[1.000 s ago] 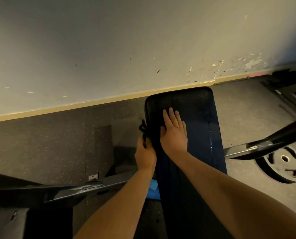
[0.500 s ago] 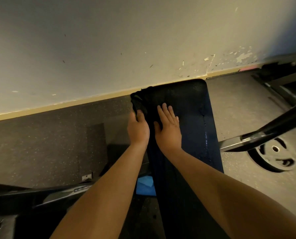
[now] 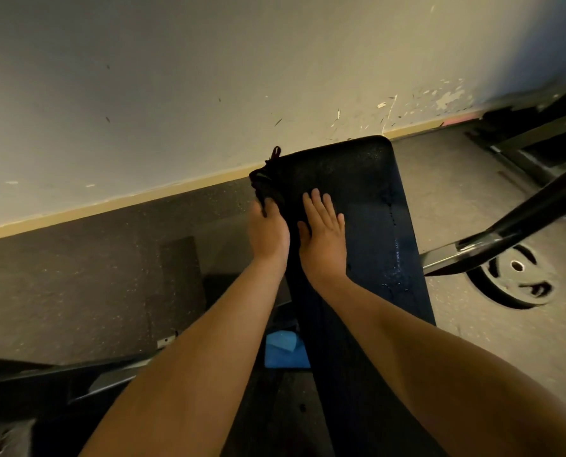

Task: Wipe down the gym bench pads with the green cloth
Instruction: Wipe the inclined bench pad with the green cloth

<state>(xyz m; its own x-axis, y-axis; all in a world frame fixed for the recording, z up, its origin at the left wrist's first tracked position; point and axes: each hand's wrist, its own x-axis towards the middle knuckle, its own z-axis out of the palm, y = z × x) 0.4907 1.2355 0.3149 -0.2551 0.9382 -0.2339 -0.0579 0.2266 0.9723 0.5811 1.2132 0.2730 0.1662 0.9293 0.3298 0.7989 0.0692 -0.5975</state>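
Observation:
A long dark bench pad point(image 3: 370, 206) runs away from me toward the wall. My left hand point(image 3: 268, 234) grips a dark bunched cloth point(image 3: 268, 184) against the pad's far left edge; in this dim light the cloth looks almost black. My right hand point(image 3: 324, 235) lies flat on the pad just right of it, fingers straight. Wet streaks glisten along the pad's right side point(image 3: 395, 268).
The wall and its tan baseboard point(image 3: 163, 196) stand just beyond the pad's far end. A black weight plate point(image 3: 513, 277) lies on the floor at right under a dark metal bar point(image 3: 518, 222). A blue object point(image 3: 284, 349) sits below the bench. Rack frame at left point(image 3: 60, 374).
My left hand has slid the cloth forward along the pad's left edge, from the middle to its far corner. My right hand has stayed flat on the pad.

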